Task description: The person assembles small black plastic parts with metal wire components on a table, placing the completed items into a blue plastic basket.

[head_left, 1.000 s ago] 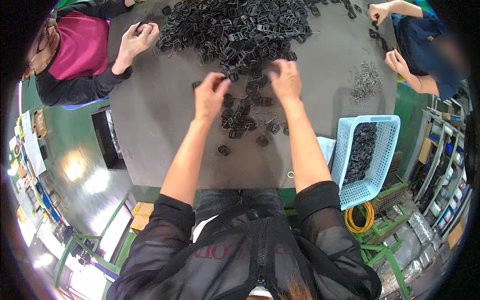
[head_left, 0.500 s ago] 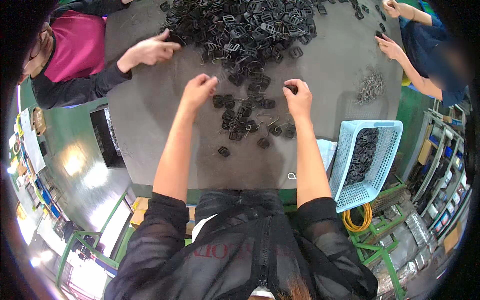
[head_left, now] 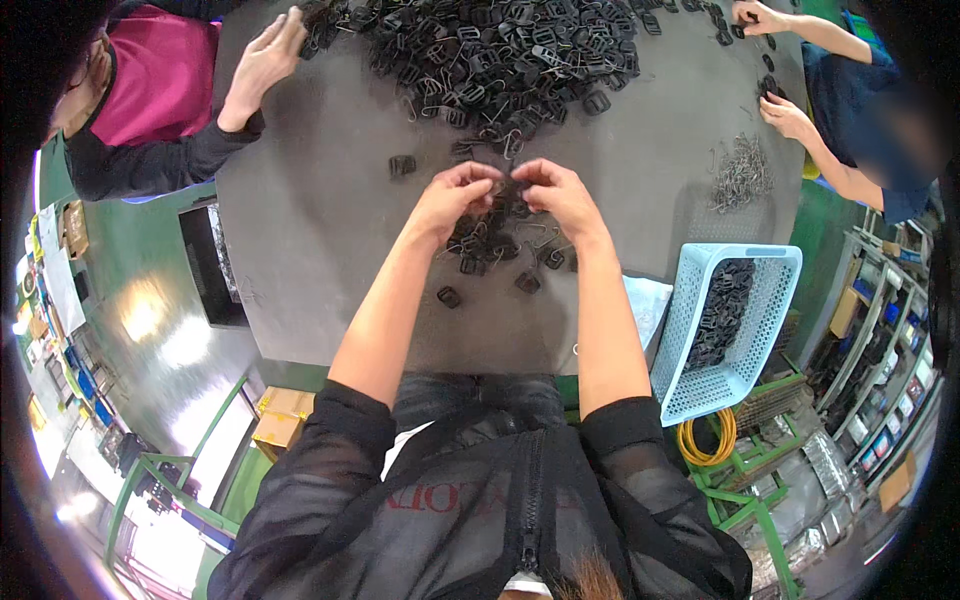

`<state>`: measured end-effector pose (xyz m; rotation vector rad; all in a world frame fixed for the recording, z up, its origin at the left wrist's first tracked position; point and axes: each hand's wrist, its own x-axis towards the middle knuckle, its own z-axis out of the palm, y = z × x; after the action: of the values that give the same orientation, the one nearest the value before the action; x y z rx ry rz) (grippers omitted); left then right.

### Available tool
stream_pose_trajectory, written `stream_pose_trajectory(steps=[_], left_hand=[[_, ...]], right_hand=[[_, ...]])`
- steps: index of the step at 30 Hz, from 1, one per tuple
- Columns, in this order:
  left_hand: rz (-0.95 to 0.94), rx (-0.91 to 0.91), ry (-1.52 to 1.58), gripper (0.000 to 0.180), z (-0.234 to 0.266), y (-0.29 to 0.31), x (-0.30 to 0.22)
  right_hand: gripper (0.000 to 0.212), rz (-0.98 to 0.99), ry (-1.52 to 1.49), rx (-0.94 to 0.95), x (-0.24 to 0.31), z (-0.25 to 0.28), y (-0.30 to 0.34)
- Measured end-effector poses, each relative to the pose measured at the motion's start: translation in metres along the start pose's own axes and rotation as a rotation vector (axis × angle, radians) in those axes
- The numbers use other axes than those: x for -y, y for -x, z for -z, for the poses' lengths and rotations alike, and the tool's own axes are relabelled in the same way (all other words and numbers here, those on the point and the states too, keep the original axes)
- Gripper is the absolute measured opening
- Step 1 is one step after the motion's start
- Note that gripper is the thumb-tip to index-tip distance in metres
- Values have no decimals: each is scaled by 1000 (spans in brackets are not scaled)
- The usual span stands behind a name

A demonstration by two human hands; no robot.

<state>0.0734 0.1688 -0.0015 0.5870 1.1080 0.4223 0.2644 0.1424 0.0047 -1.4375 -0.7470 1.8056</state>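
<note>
My left hand (head_left: 455, 203) and my right hand (head_left: 562, 200) meet over the middle of the table, fingertips pinched almost together. What they grip is too small and dark to make out. Under and between them lies a small cluster of black plastic buckles (head_left: 473, 262), some with metal wire hooks, partly hidden by my hands. One buckle (head_left: 402, 165) lies apart, beyond my left hand. Two more, a near-left buckle (head_left: 449, 297) and a near-right buckle (head_left: 527, 282), rest closer to me.
A large heap of black buckles (head_left: 500, 60) covers the table's (head_left: 310, 290) far side. Loose wire hooks (head_left: 742, 172) lie at the right, above a light-blue basket (head_left: 788, 300) holding buckles. Co-workers' hands, one on the left (head_left: 268, 65) and others on the right (head_left: 790, 118), are over the table.
My hands have come together from either side; the right held a black buckle before. A lone buckle shows near where my left hand was. The left co-worker's hand has moved away to the left.
</note>
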Motion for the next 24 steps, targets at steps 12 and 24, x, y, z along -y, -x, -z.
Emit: stream_pose_trajectory(steps=[12,24], left_hand=[[-647,-738,-1160,31,0,9,18],[-777,-754,-1212,36,18,4,8]], right_hand=[[51,32,1006,-681,-21,-45,-6],[21,-192,-159,4,3,10,58]])
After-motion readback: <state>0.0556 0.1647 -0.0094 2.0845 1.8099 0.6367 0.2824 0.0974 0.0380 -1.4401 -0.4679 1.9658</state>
